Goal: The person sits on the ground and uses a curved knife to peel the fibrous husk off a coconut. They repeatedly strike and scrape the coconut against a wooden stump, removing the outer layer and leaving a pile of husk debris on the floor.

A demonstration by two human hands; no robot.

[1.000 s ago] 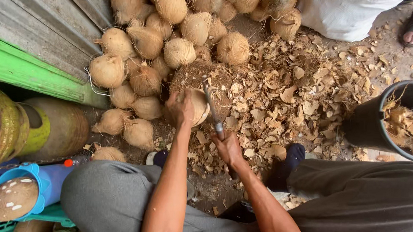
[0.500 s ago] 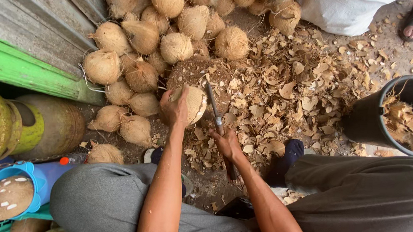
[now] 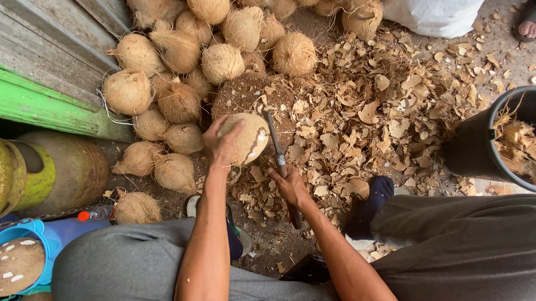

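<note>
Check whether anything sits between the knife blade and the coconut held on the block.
Nothing visible does. The left hand grips the coconut from its left side, while the knife in the right hand lies along the coconut's bare right side.

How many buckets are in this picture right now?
2. A black bucket at the right edge holds husk scraps; a blue bucket at bottom left holds a brown coconut. More may lie outside the frame.

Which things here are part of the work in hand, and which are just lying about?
In hand: left hand holding a coconut; right hand gripping a knife.

Lying about: coconut pile, shell chips, black bucket, green beam, white sack.
</note>
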